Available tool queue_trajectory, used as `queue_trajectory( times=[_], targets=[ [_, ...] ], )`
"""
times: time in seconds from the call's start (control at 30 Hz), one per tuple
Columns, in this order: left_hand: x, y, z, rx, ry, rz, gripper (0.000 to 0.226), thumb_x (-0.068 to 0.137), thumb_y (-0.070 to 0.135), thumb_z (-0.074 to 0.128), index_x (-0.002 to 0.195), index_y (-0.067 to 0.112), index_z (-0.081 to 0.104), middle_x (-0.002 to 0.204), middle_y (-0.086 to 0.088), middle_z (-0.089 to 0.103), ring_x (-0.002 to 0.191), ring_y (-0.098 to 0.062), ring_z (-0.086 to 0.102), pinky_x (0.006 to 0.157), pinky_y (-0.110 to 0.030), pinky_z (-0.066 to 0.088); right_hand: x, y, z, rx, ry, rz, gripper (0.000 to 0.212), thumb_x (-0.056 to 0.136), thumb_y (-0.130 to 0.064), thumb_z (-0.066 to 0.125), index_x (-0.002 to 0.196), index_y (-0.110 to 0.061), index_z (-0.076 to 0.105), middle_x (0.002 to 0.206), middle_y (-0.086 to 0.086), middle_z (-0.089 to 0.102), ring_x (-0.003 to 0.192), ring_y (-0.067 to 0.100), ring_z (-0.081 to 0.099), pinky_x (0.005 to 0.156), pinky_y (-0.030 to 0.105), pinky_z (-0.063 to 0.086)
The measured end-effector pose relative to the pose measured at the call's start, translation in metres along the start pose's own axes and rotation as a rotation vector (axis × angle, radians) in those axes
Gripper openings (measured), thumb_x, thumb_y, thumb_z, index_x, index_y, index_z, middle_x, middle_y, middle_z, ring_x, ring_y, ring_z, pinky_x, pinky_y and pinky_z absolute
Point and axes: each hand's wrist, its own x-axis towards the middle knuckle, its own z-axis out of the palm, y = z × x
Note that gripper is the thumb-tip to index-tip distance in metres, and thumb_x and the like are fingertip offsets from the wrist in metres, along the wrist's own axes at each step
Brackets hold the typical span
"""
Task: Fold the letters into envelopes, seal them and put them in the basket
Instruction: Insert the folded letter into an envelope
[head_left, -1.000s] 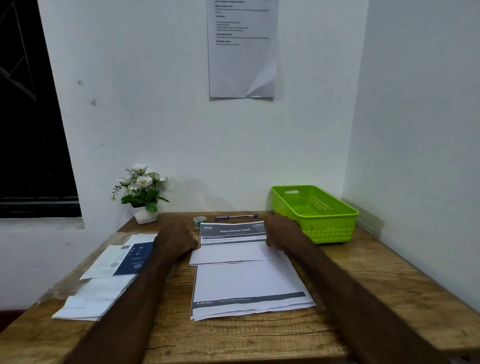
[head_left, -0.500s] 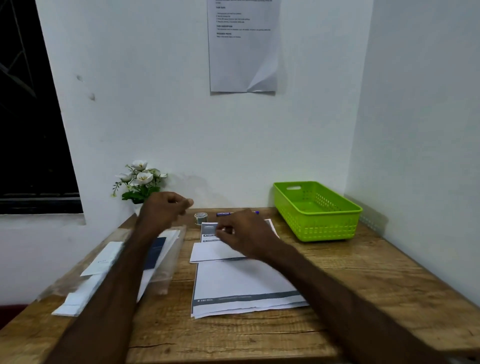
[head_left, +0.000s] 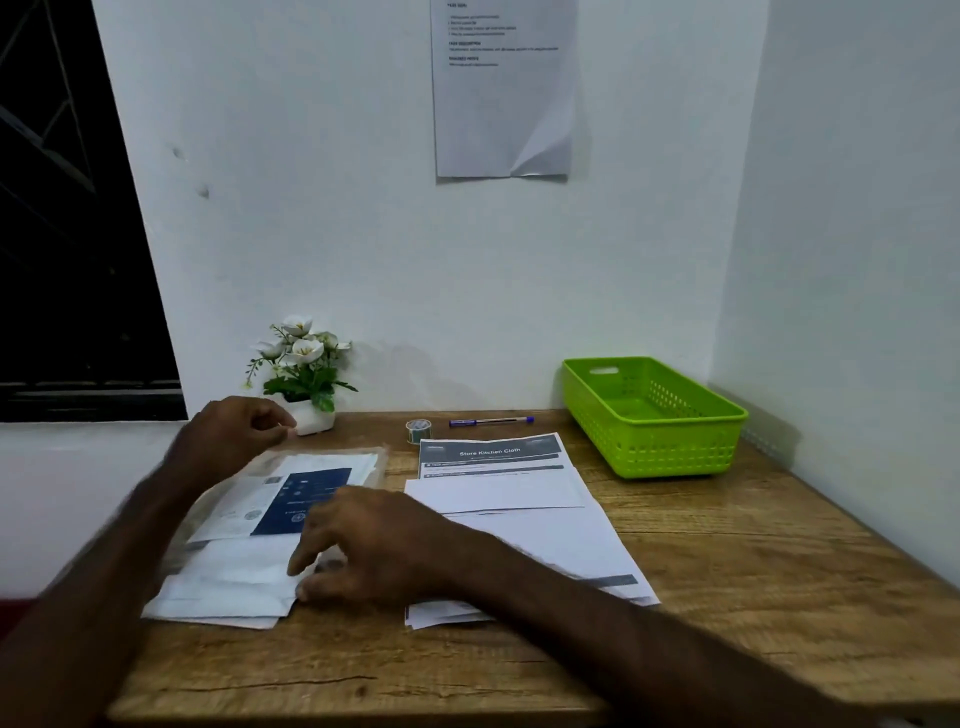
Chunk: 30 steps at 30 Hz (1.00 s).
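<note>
Left hand (head_left: 234, 431) is hovering near the back left corner of the table (head_left: 753, 571), just in front of the flower pot (head_left: 311, 421). Its fingers are curling in and seem to be pinching the far edge of the clear plastic pack (head_left: 332, 462), tho it's blurry so can't tell for sure. The pack is lying by the left edge, w/ the blue-and-white card (head_left: 291, 499) and the white envelopes (head_left: 228, 582) in it or under it.

Right hand (head_left: 369, 545) is reaching across to that pile. Fingers are bent down and spread, tips touching the top envelope near the front; not gripping it yet, I think.

Step looks like: getting 1 envelope out. To do it well, hold the pack down w/ the left hand and slide only the top envelope w/ the right, so the rest aren't coming along.

The letters (head_left: 519, 525) are waiting in the middle, 1 part-folded on top. Tape roll (head_left: 418, 430) and pen (head_left: 491, 421) are sitting at the back edge. The green basket (head_left: 675, 457) is in the back right corner, nothing showing in it.
</note>
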Motion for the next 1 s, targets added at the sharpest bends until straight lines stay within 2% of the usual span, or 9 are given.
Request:
queue_trajectory(
  times=[0.13,0.27,0.43,0.5,0.63,0.7,0.83,0.93,1.0],
  targets=[
    [-0.003,-0.008,0.009,-0.031,0.005,0.004,0.016,0.087,0.023,0.079,0.082,0.038,0.075,0.085,0.011,0.076,0.085,-0.01,0.07,0.081,-0.037,0.058,0.004,0.001,0.008,-0.002,-0.052,0.006,0.03,0.09,-0.026,0.075,0.115,-0.011,0.076,0.11,0.003,0.069,0.096,0.016,0.061,0.07,0.028,0.045],
    [-0.004,-0.01,0.016,-0.044,-0.004,0.015,0.005,0.086,0.026,0.08,0.089,0.029,0.078,0.091,0.006,0.077,0.087,-0.011,0.069,0.08,-0.033,0.054,0.004,-0.001,0.012,0.003,-0.019,0.034,0.032,0.092,-0.029,0.072,0.118,-0.011,0.074,0.109,0.005,0.069,0.093,0.019,0.062,0.072,0.033,0.05],
    [-0.003,-0.012,0.018,-0.043,0.011,0.01,0.008,0.088,0.021,0.078,0.096,0.022,0.079,0.095,0.002,0.077,0.088,-0.017,0.069,0.08,-0.033,0.053,0.004,-0.005,0.016,0.092,-0.035,0.104,0.022,0.094,-0.026,0.07,0.11,-0.011,0.074,0.104,0.004,0.063,0.091,0.016,0.057,0.067,0.03,0.042],
    [-0.003,-0.011,0.018,-0.05,0.014,0.007,0.008,0.088,0.02,0.078,0.095,0.024,0.079,0.093,0.002,0.076,0.087,-0.016,0.069,0.078,-0.032,0.052,0.005,-0.006,0.017,0.128,-0.026,0.126,0.018,0.094,-0.025,0.07,0.104,-0.01,0.073,0.102,0.004,0.062,0.091,0.015,0.055,0.068,0.031,0.044],
    [-0.004,-0.012,0.011,-0.073,0.017,-0.001,0.019,0.088,0.019,0.077,0.085,0.037,0.074,0.085,0.01,0.075,0.083,-0.01,0.068,0.077,-0.033,0.054,0.003,-0.01,0.017,0.16,0.051,0.153,0.014,0.094,-0.025,0.068,0.099,-0.012,0.071,0.102,0.002,0.061,0.096,0.016,0.053,0.077,0.038,0.051],
    [-0.004,-0.016,0.007,-0.111,0.034,-0.02,0.022,0.09,0.017,0.076,0.083,0.038,0.075,0.079,0.013,0.075,0.077,-0.01,0.068,0.069,-0.032,0.054,0.001,-0.011,0.015,0.187,0.129,0.159,0.012,0.093,-0.023,0.068,0.096,-0.011,0.071,0.101,0.002,0.062,0.097,0.016,0.053,0.081,0.042,0.053],
    [-0.004,-0.027,0.001,-0.223,0.059,-0.079,0.009,0.093,0.017,0.072,0.094,0.024,0.078,0.079,0.001,0.077,0.083,-0.022,0.072,0.058,-0.032,0.056,0.001,-0.017,0.01,0.236,0.261,0.143,0.009,0.092,-0.02,0.069,0.093,-0.011,0.07,0.1,0.002,0.065,0.097,0.014,0.053,0.081,0.042,0.052],
    [-0.007,-0.026,-0.004,-0.289,0.075,-0.09,0.012,0.095,0.018,0.069,0.103,0.013,0.077,0.086,-0.008,0.076,0.085,-0.019,0.068,0.061,-0.032,0.056,0.0,-0.024,0.009,0.247,0.306,0.109,0.011,0.096,-0.022,0.066,0.099,-0.011,0.068,0.1,0.004,0.068,0.093,0.013,0.056,0.079,0.037,0.05],
    [-0.01,-0.024,-0.008,-0.354,0.099,-0.106,0.015,0.096,0.02,0.068,0.105,0.011,0.077,0.089,-0.01,0.075,0.088,-0.021,0.066,0.064,-0.033,0.055,0.0,-0.03,0.009,0.289,0.304,0.11,0.016,0.099,-0.025,0.062,0.106,-0.012,0.066,0.1,0.005,0.071,0.091,0.015,0.062,0.079,0.038,0.054]
  ],
)
